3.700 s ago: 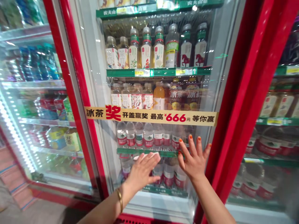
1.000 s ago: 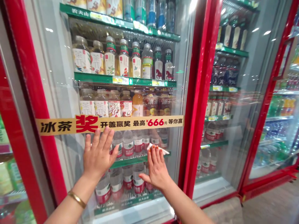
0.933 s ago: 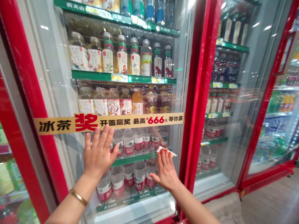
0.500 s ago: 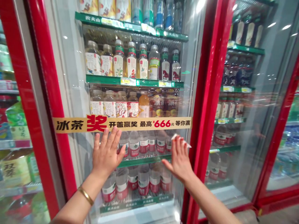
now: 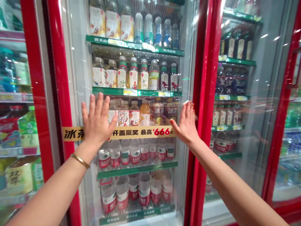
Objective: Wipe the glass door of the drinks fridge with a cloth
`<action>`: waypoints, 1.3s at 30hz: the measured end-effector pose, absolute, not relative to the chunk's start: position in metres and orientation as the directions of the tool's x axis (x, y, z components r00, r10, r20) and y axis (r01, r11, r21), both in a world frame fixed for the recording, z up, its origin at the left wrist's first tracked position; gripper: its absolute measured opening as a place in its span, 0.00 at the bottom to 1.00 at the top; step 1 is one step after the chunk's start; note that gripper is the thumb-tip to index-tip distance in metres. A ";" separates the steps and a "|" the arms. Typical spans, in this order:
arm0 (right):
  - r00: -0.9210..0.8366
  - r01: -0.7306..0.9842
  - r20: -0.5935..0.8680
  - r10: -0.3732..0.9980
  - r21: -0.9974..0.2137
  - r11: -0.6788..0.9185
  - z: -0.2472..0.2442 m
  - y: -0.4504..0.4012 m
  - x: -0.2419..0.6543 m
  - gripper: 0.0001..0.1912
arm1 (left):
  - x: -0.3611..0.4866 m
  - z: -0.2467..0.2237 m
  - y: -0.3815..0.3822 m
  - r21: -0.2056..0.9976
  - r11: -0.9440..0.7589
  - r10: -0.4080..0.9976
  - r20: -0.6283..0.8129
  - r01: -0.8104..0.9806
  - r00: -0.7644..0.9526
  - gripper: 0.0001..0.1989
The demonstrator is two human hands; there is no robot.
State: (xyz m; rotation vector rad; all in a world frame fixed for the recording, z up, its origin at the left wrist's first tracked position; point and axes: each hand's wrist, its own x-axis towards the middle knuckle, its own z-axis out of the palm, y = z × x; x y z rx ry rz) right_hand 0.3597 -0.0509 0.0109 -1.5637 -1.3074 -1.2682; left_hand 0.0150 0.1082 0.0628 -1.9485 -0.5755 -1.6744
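Note:
My left hand [image 5: 97, 117] is flat with its fingers spread, in front of the glass door [image 5: 150, 150]; it covers part of the yellow promotional strip [image 5: 131, 132]. A gold bangle [image 5: 80, 160] circles that wrist. My right hand [image 5: 187, 122] is at the door's right side, its outstretched fingers close together. Under their tips peeks the edge of a thin white cloth [image 5: 185, 102], perhaps a tissue; most of it is hidden. Whether either palm touches the glass I cannot tell.
Behind the door, green-edged shelves [image 5: 137, 172] hold rows of bottled drinks [image 5: 135, 152]. Red frames [image 5: 62, 94] border the door. More glass-fronted coolers flank it, with drink cartons [image 5: 21, 174] at the left and dark bottles [image 5: 239, 47] at the right.
Both hands have moved up along the door, from below the yellow strip to its level and above. They are also farther apart. The white cloth has moved up with my right hand.

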 end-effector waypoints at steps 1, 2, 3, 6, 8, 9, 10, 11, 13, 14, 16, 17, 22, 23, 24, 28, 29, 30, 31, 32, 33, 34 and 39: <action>0.014 0.971 0.971 0.240 0.044 -0.235 0.025 -0.045 0.352 0.56 | 0.014 0.064 0.111 -0.099 -0.778 0.005 0.987 0.620 0.163 0.41; -0.026 0.969 0.967 0.252 0.086 -0.231 0.033 -0.038 0.341 0.58 | 0.014 0.063 0.113 -0.098 -0.771 0.011 0.986 0.629 0.167 0.42; -0.110 0.962 0.951 0.291 0.176 -0.211 0.035 -0.033 0.329 0.61 | 0.014 0.062 0.114 -0.098 -0.764 0.013 0.986 0.637 0.167 0.42; -0.433 0.857 0.784 0.445 0.511 -0.068 0.020 -0.033 0.315 0.65 | 0.014 0.057 0.114 -0.106 -0.754 0.005 0.986 0.648 0.167 0.41; -0.477 0.831 0.747 0.464 0.555 -0.039 0.023 -0.044 0.333 0.62 | 0.014 0.057 0.114 -0.112 -0.757 -0.002 0.986 0.644 0.168 0.42; -0.421 0.863 0.796 0.436 0.499 -0.078 0.034 -0.049 0.347 0.59 | 0.014 0.057 0.115 -0.115 -0.760 -0.008 0.986 0.640 0.168 0.42; -0.320 0.908 0.868 0.381 0.395 -0.137 0.051 -0.053 0.358 0.56 | 0.014 0.057 0.115 -0.120 -0.763 -0.017 0.986 0.635 0.166 0.42; -0.198 0.945 0.931 0.308 0.265 -0.193 0.069 -0.054 0.366 0.55 | 0.014 0.058 0.116 -0.125 -0.766 -0.026 0.986 0.630 0.164 0.42; -0.049 0.967 0.977 0.209 0.099 -0.236 0.099 -0.050 0.360 0.55 | 0.014 0.058 0.118 -0.135 -0.766 -0.041 0.986 0.628 0.162 0.42; -0.070 0.967 0.972 0.225 0.121 -0.222 0.105 -0.045 0.348 0.57 | 0.014 0.058 0.119 -0.139 -0.765 -0.045 0.986 0.629 0.163 0.42; -0.275 0.933 0.889 0.365 0.338 -0.121 0.094 -0.037 0.318 0.62 | 0.014 0.057 0.120 -0.143 -0.762 -0.050 0.985 0.631 0.163 0.43; -0.406 0.883 0.799 0.444 0.468 -0.034 0.081 -0.035 0.307 0.63 | 0.013 0.057 0.120 -0.143 -0.762 -0.052 0.986 0.631 0.160 0.42; -0.413 0.885 0.757 0.507 0.465 0.028 0.070 -0.052 0.331 0.58 | 0.015 0.056 0.119 -0.124 -0.763 -0.033 0.988 0.634 0.154 0.42; -0.289 0.936 0.839 0.460 0.349 -0.047 0.085 -0.053 0.341 0.57 | 0.016 0.056 0.119 -0.122 -0.763 -0.028 0.987 0.634 0.156 0.42; -0.169 0.967 0.900 0.402 0.230 -0.107 0.101 -0.052 0.348 0.57 | 0.017 0.056 0.118 -0.120 -0.763 -0.024 0.987 0.636 0.158 0.42; -0.212 0.964 0.893 0.397 0.257 -0.064 0.117 -0.038 0.318 0.63 | 0.013 0.057 0.117 -0.130 -0.745 -0.027 0.986 0.655 0.164 0.42; -0.341 0.924 0.817 0.465 0.381 0.009 0.107 -0.037 0.307 0.63 | 0.010 0.057 0.118 -0.141 -0.740 -0.031 0.984 0.658 0.176 0.41; -0.462 0.864 0.709 0.532 0.495 0.091 0.096 -0.039 0.299 0.63 | 0.005 0.057 0.119 -0.154 -0.737 -0.036 0.981 0.658 0.190 0.40; -0.541 0.808 0.607 0.582 0.568 0.157 0.088 -0.042 0.296 0.62 | 0.000 0.057 0.120 -0.165 -0.736 -0.040 0.979 0.656 0.201 0.40; -0.566 0.781 0.551 0.613 0.597 0.185 0.085 -0.046 0.299 0.60 | -0.004 0.057 0.122 -0.172 -0.737 -0.044 0.977 0.654 0.207 0.40; -0.544 0.793 0.560 0.624 0.587 0.165 0.090 -0.049 0.307 0.59 | -0.009 0.056 0.124 -0.177 -0.738 -0.048 0.977 0.652 0.210 0.41; -0.482 0.835 0.629 0.611 0.541 0.101 0.101 -0.051 0.318 0.58 | -0.013 0.055 0.127 -0.180 -0.737 -0.052 0.976 0.651 0.211 0.42; -0.156 0.968 0.940 0.303 0.206 -0.142 0.168 -0.027 0.324 0.59 | -0.016 0.052 0.134 -0.166 -0.712 -0.068 0.983 0.682 0.168 0.45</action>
